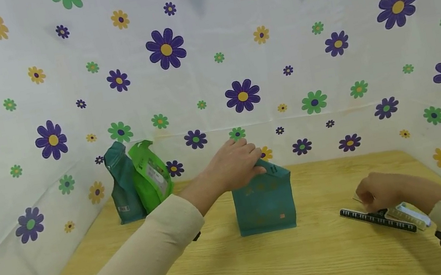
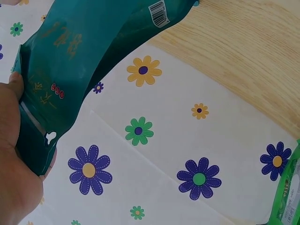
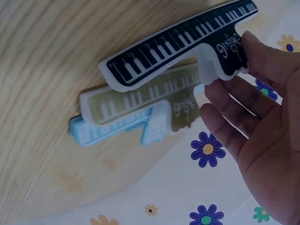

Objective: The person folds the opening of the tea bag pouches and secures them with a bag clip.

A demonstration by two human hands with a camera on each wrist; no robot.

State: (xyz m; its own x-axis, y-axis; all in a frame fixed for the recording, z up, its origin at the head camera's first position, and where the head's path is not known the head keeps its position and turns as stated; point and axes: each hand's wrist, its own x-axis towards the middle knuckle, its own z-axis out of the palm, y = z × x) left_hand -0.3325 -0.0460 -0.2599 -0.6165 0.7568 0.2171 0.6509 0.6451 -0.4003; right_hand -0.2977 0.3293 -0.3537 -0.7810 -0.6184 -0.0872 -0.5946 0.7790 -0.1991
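My left hand [image 1: 235,165] grips the folded top of a teal bag [image 1: 265,209] that stands upright mid-table. In the left wrist view, the thumb lies along the bag's upper edge near a small hole. Over at the right, my right hand [image 1: 382,189] pinches the handle of a black clip [image 3: 173,47] with a piano-key pattern and the word "Music". Beneath that clip lie a gold piano-key clip [image 3: 140,98] and a light blue clip [image 3: 110,127], close together on the table. Part of the blue one is hidden by the gold one.
Another teal bag [image 1: 126,191] and a bright green bag [image 1: 152,175] with a pale label stand side by side at the back left of the wooden table [image 1: 207,274]. White flower-print cloth [image 1: 211,76] hangs around the back and sides.
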